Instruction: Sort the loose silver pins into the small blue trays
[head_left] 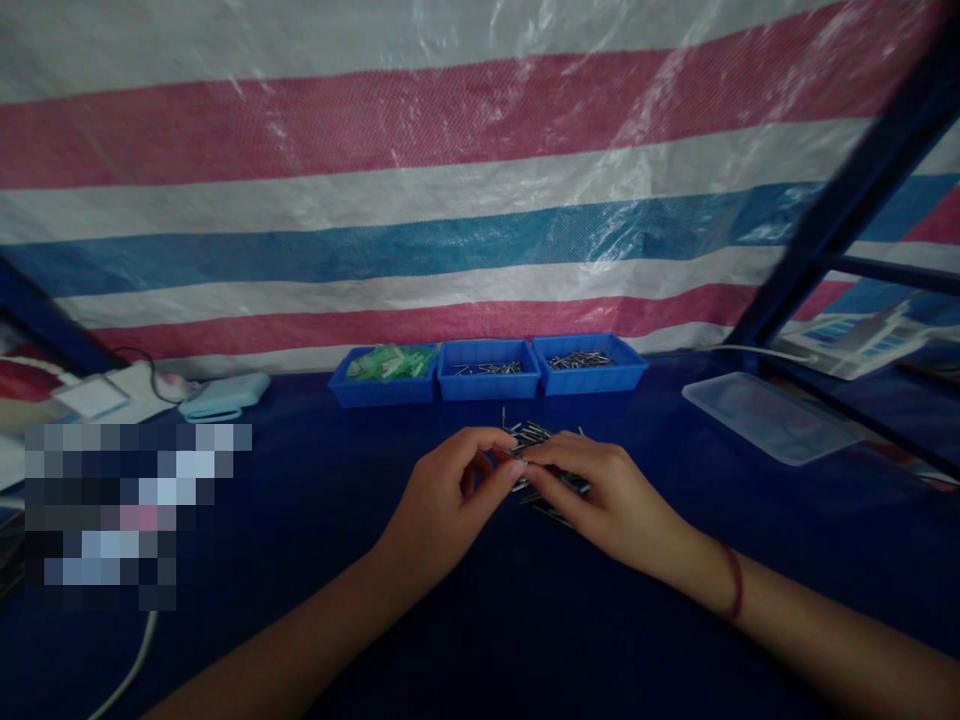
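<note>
My left hand (442,490) and my right hand (607,490) meet fingertip to fingertip over the blue tabletop. Both are closed in a pinch around a small metal piece (520,461), mostly covered by the fingers, so its exact kind does not show. Beneath and behind the fingers lies a loose pile of thin metal pins (534,432), partly hidden by my right hand. Beyond the pile stand three blue bins side by side. The left bin (382,397) holds green plastic bags (394,362); the middle bin (487,388) and right bin (596,380) hold small metal pins.
A clear plastic lid or tray (772,418) lies at the right, near a white device (855,340). A light-blue case (225,397) and a white cable (139,660) are at the left. Behind the bins hangs a striped plastic sheet (420,250), flanked by dark blue frame posts (817,220).
</note>
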